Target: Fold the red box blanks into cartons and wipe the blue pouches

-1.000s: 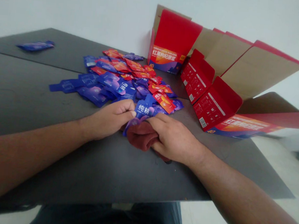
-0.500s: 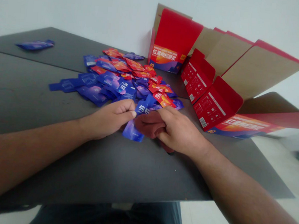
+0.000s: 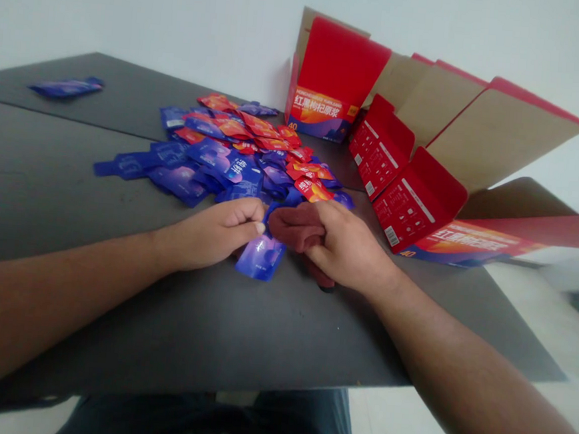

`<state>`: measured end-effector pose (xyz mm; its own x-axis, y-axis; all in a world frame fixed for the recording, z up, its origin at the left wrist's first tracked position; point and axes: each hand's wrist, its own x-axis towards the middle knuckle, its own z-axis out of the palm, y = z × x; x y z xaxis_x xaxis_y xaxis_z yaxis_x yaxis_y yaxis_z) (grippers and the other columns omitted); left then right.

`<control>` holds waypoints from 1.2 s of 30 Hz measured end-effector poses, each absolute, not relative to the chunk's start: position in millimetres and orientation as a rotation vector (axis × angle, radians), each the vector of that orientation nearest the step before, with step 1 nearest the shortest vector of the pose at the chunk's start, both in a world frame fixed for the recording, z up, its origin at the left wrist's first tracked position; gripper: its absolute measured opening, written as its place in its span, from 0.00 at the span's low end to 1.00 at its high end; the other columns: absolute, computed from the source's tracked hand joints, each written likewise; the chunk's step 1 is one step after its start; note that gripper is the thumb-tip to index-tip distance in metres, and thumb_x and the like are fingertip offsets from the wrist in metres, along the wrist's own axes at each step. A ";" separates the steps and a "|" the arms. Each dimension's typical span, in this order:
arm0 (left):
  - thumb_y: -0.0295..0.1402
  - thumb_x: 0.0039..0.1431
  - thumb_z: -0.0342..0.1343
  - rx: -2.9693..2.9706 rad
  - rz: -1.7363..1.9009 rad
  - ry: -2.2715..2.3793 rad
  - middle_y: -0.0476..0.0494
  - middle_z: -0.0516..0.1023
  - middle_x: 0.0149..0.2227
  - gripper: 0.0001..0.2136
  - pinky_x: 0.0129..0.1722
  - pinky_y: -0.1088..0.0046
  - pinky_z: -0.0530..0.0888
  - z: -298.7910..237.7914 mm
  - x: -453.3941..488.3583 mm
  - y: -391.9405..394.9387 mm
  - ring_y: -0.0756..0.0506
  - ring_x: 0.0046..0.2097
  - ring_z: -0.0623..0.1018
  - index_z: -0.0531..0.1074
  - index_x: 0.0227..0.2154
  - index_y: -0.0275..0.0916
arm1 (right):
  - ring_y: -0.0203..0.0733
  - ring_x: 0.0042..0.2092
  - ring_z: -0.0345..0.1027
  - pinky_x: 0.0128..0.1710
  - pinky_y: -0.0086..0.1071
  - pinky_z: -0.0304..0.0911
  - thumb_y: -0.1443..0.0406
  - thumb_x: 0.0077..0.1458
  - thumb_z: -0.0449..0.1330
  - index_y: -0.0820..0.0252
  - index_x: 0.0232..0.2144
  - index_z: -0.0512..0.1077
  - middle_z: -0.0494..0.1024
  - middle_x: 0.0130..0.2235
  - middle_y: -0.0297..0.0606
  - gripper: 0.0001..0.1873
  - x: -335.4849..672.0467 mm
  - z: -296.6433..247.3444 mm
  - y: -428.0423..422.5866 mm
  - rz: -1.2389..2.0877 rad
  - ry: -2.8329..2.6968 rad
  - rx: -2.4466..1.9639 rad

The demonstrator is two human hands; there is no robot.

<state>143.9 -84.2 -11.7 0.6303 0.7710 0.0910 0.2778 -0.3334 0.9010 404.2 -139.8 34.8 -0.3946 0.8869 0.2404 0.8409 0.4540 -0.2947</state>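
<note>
Seen from the head-worn camera, a person works bare-handed at a dark grey worktop [image 3: 62,306]. The left hand [image 3: 205,234] pinches the neck of a blue foil sachet [image 3: 261,257], its fingers [image 3: 247,214] curled together, with the thumb hidden from this angle. The sachet's lower body hangs free of the grip, lying just beside the cloth and tilted towards the worktop.

The right hand [image 3: 352,249] presses a bunched maroon cloth [image 3: 296,227] against the upper part of the sachet, its fingers [image 3: 327,213] closed firmly over the fabric, and a fold of cloth trails out beneath the palm. Both hands sit just in front of a loose pile of blue and red-orange sachets [image 3: 229,152], which nearly touches the knuckles. One blue sachet [image 3: 66,87] lies well apart at the far left.

Flattened red and kraft carton blanks [image 3: 334,67], printed with Chinese lettering and "40", lean against the wall [image 3: 135,11] to the right of the pile.

A tight pinch at the neck, with the cloth gathered close, appears the surest way to keep the slippery foil steady.
</note>
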 end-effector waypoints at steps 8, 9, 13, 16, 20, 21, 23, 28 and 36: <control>0.40 0.71 0.56 1.960 0.641 0.810 0.52 0.70 0.29 0.12 0.31 0.70 0.65 -11.0 141.3 -83.3 0.48 0.30 0.68 0.66 0.31 0.42 | 0.53 0.52 0.76 0.52 0.44 0.70 0.68 0.57 0.61 0.58 0.47 0.74 0.82 0.48 0.46 0.15 406.6 34.4 -137.5 0.153 -2.275 -1.487; 0.41 0.71 0.56 1.946 0.643 0.806 0.52 0.69 0.29 0.12 0.31 0.70 0.65 -11.3 141.6 -83.4 0.48 0.30 0.68 0.66 0.32 0.42 | 0.53 0.51 0.76 0.51 0.43 0.70 0.68 0.57 0.61 0.58 0.46 0.74 0.82 0.47 0.45 0.14 406.0 34.5 -138.4 0.162 -2.305 -1.464; 0.41 0.71 0.56 1.895 0.668 0.804 0.51 0.69 0.29 0.12 0.30 0.70 0.65 -14.0 142.8 -82.8 0.48 0.30 0.68 0.66 0.32 0.42 | 0.51 0.47 0.74 0.47 0.42 0.69 0.68 0.56 0.60 0.58 0.44 0.73 0.80 0.44 0.44 0.11 401.0 35.0 -144.3 0.199 -2.421 -1.382; 0.40 0.71 0.56 1.896 0.685 0.826 0.51 0.69 0.29 0.11 0.30 0.70 0.65 -15.7 142.7 -81.3 0.47 0.30 0.68 0.67 0.33 0.42 | 0.52 0.49 0.75 0.48 0.43 0.70 0.68 0.58 0.60 0.59 0.45 0.73 0.80 0.45 0.45 0.11 396.5 35.7 -149.5 0.169 -2.408 -1.451; 0.40 0.71 0.56 1.954 0.705 0.819 0.50 0.71 0.30 0.11 0.31 0.69 0.67 -16.8 141.8 -79.2 0.47 0.31 0.69 0.68 0.33 0.42 | 0.52 0.52 0.75 0.51 0.42 0.72 0.68 0.61 0.62 0.60 0.50 0.74 0.80 0.51 0.47 0.15 390.8 36.3 -158.4 0.215 -2.595 -1.339; 0.40 0.71 0.56 1.954 0.715 0.818 0.50 0.71 0.30 0.11 0.31 0.69 0.68 -17.4 141.6 -78.8 0.46 0.31 0.69 0.68 0.33 0.42 | 0.52 0.52 0.75 0.51 0.43 0.72 0.68 0.62 0.62 0.60 0.51 0.75 0.80 0.51 0.47 0.15 389.9 36.4 -160.0 0.217 -2.625 -1.323; 0.40 0.71 0.56 1.926 0.740 0.820 0.50 0.71 0.30 0.11 0.31 0.69 0.68 -19.4 141.3 -78.1 0.46 0.31 0.69 0.67 0.33 0.42 | 0.53 0.52 0.75 0.51 0.43 0.73 0.67 0.63 0.62 0.60 0.51 0.75 0.80 0.52 0.48 0.15 388.7 36.7 -161.6 0.183 -2.605 -1.363; 0.41 0.71 0.56 1.870 0.775 0.835 0.50 0.69 0.29 0.11 0.29 0.69 0.67 -22.2 141.7 -78.0 0.46 0.29 0.67 0.67 0.33 0.43 | 0.53 0.53 0.75 0.51 0.43 0.73 0.67 0.64 0.63 0.60 0.51 0.75 0.80 0.52 0.48 0.14 383.6 36.5 -163.9 0.143 -2.635 -1.361; 0.42 0.70 0.58 1.793 0.807 0.822 0.49 0.71 0.31 0.12 0.31 0.69 0.68 -30.6 139.9 -74.5 0.45 0.32 0.69 0.68 0.34 0.43 | 0.52 0.53 0.75 0.51 0.42 0.73 0.68 0.63 0.63 0.61 0.52 0.75 0.80 0.52 0.48 0.15 385.9 33.4 -161.5 0.176 -2.581 -1.349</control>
